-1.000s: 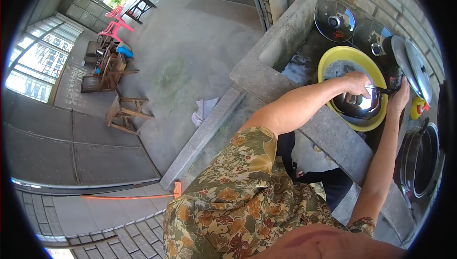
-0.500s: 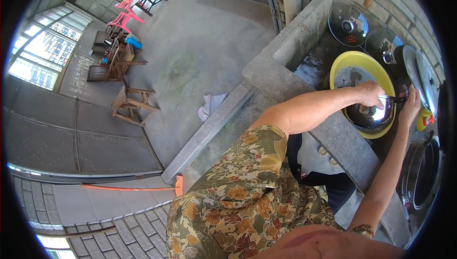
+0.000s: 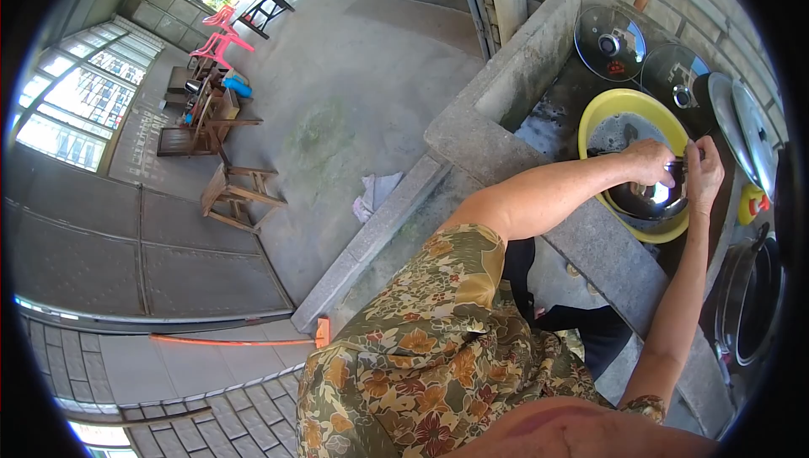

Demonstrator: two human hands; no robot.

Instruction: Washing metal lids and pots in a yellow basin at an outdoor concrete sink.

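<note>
A shiny steel pot [image 3: 634, 198] is tilted inside a yellow basin [image 3: 592, 114] of soapy water, its polished outer side toward me. My left hand [image 3: 649, 162] grips the pot at its upper edge, fingers closed and partly hidden. On the pot's right side my right hand [image 3: 704, 173] is closed at a dark part near the rim, which looks like the handle. Whether a cloth lies under my fingers cannot be made out.
The basin stands in a concrete sink [image 3: 506, 62]. Glass lids [image 3: 610, 43] and metal lids [image 3: 752, 135] lean against the brick wall. A yellow bottle with a red cap [image 3: 752, 203] and dark pots [image 3: 752, 298] stand at the right. A cloth [image 3: 378, 194] lies on the floor ledge.
My right hand has moved left and up, closer to my left hand along the pot's edge. My left hand stays on the pot. The whole view has shifted slightly.
</note>
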